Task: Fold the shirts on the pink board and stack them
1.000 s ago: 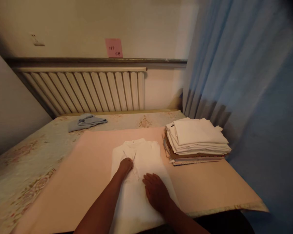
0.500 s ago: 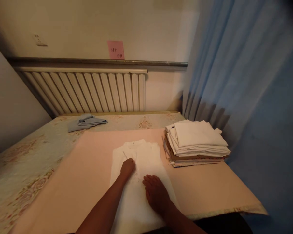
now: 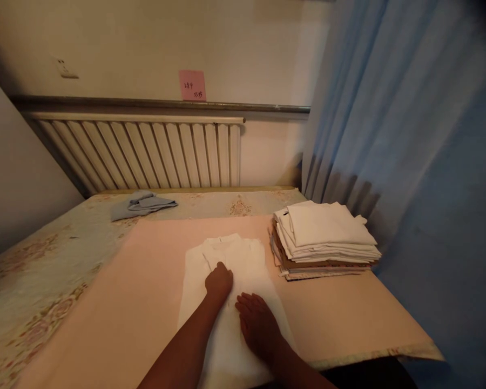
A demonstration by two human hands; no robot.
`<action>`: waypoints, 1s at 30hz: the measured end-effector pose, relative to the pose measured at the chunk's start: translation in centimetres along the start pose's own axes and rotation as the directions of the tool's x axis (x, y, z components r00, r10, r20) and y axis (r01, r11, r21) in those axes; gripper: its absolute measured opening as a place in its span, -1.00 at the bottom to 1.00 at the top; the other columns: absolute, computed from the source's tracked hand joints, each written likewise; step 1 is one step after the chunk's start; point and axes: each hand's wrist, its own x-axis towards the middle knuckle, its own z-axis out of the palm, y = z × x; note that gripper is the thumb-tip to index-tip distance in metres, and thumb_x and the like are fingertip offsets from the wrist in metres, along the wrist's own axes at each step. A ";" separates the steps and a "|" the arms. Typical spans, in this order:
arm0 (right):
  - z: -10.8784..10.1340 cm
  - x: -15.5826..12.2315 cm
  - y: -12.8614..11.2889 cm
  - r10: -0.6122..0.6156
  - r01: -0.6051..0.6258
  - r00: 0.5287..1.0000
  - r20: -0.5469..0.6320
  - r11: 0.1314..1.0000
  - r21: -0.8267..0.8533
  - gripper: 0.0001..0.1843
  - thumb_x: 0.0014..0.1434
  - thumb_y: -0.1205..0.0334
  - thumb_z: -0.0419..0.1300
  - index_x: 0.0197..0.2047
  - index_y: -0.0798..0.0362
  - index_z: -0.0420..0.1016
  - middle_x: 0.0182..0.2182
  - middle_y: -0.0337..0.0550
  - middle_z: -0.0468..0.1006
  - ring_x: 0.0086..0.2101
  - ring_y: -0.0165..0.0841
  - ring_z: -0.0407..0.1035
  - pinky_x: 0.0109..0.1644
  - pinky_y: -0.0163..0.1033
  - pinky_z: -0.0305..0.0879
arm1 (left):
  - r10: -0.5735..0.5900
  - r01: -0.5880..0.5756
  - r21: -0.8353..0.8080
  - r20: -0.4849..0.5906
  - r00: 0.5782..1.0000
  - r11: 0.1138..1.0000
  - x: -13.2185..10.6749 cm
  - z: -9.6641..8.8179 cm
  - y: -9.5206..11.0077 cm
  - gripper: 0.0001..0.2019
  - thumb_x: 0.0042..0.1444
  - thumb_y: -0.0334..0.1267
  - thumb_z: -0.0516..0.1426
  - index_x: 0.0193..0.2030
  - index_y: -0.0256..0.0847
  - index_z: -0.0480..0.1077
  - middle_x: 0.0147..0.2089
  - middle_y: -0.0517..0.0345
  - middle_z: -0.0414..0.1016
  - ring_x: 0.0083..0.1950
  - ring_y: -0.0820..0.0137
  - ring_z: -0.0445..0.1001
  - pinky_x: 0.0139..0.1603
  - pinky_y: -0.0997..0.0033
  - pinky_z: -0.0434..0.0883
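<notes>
A white shirt lies flat and narrowly folded, its collar end facing away from me. On the upper part of its front rests my left hand, closed with the fingers curled under; whether it grips anything is hidden. A little nearer to me and to the right, my right hand lies palm down on the shirt, fingers stretched out. The two hands are apart, and both forearms cover part of the lower shirt.
A pink cloth lies under the shirt. At the right stands a stack of folded clothes, white ones on top. A grey-blue folded garment sits at the back left on the floral table cover. A blue curtain hangs at the right.
My left hand has moved slightly to the right across the shirt front, closer to my right hand. The right hand has stayed almost in place.
</notes>
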 end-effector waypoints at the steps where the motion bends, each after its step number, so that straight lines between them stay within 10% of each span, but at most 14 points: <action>1: 0.0 0.0 0.0 -0.001 0.001 1.000 0.003 1.000 0.006 -0.63 0.20 0.34 0.08 0.08 -0.01 0.43 0.08 -0.12 0.49 0.15 -0.29 0.26 0.31 -0.07 0.04 | -0.001 0.001 0.002 -0.003 1.000 1.000 0.1 0.0 0.1 -0.66 0.23 -0.12 -0.06 -0.02 -0.32 0.29 -0.03 -0.24 0.53 0.00 0.10 0.52 -0.09 0.19 0.37; 30: 0.3 0.0 0.0 0.022 -0.021 1.000 -0.008 0.999 0.037 -0.62 0.17 0.37 0.10 0.06 -0.03 0.44 0.08 -0.15 0.49 0.14 -0.27 0.28 0.30 -0.04 0.09 | -0.046 0.047 -0.008 0.055 0.997 0.999 0.4 -0.7 0.6 -0.66 0.27 -0.38 -0.21 0.01 -0.33 0.30 0.03 -0.29 0.48 0.04 0.16 0.50 -0.10 0.24 0.37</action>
